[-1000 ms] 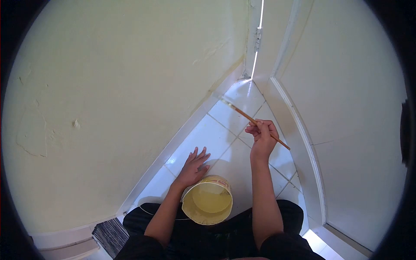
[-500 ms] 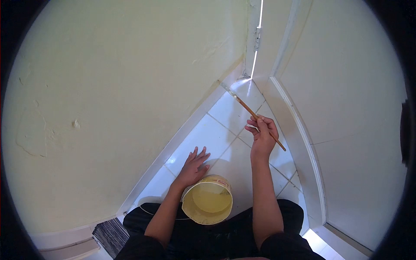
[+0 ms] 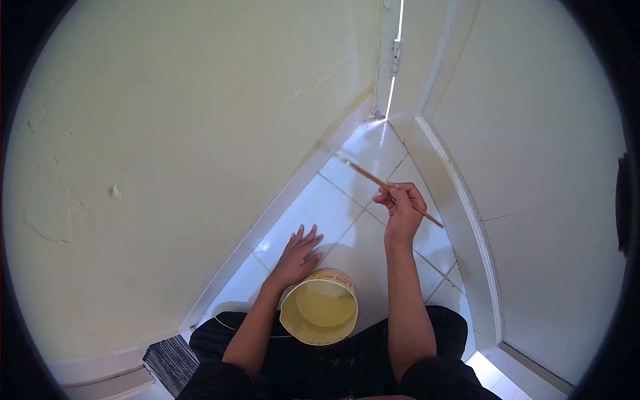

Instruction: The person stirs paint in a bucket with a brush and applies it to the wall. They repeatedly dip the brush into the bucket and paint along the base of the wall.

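Note:
My right hand (image 3: pixel 404 208) pinches a thin wooden paintbrush (image 3: pixel 371 176) around the middle of its handle. The brush tip points up and left, close to the white skirting at the bottom of the pale yellow wall (image 3: pixel 200 133). Along the wall's lower edge runs a darker, fresh-looking strip of paint. My left hand (image 3: pixel 298 259) lies on the floor with its fingers spread, its wrist beside the rim of a paint bucket (image 3: pixel 323 280). Pale yellow paint (image 3: pixel 327 303) fills the lower part of that bucket, which stands in front of my lap.
White tiles (image 3: pixel 347 200) cover the narrow floor between the wall and a pale door (image 3: pixel 547 167) on the right. A hinge (image 3: pixel 395 59) sits by a bright gap in the corner. Dark striped fabric (image 3: pixel 171 365) lies at lower left.
My right hand has turned the brush, and its tip has moved down along the skirting, away from the corner. My left hand and the bucket have stayed in place.

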Available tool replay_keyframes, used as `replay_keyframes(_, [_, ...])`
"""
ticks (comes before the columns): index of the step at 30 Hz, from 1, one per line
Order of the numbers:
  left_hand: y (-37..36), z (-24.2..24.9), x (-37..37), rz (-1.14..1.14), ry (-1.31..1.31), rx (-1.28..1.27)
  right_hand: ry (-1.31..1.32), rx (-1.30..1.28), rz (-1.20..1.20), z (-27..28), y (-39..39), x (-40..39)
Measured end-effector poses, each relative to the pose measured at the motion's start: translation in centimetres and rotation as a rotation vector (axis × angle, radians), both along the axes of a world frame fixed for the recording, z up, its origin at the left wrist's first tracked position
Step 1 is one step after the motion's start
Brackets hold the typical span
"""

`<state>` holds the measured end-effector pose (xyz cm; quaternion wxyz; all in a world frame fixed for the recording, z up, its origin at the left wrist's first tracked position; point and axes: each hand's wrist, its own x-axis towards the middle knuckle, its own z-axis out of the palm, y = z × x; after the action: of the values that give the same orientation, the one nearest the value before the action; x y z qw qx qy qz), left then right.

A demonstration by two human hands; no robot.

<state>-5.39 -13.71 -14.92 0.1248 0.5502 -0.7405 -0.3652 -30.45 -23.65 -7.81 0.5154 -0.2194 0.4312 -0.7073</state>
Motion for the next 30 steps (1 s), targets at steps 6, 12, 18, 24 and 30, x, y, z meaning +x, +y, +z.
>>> replay_keyframes(6, [0.1,0.1,0.0,0.002,0.011,0.006,-0.029,-0.024,-0.078,-0.1,-0.1,0.0])
replay_keyframes(12, [0.0,0.1,0.0,0.002,0.012,0.009,0.024,-0.013,0.026,-0.1,0.1,0.1])
replay_keyframes(18, [0.0,0.0,0.0,0.002,0.011,0.010,-0.013,-0.046,-0.066,0.1,0.0,0.1])
replay_keyframes(24, [0.0,0.1,0.0,0.003,0.009,0.002,0.056,-0.025,0.032,0.0,0.2,0.3])
replay_keyframes(30, [0.0,0.1,0.0,0.004,0.006,0.006,0.028,-0.063,-0.059,0.3,0.1,0.4])
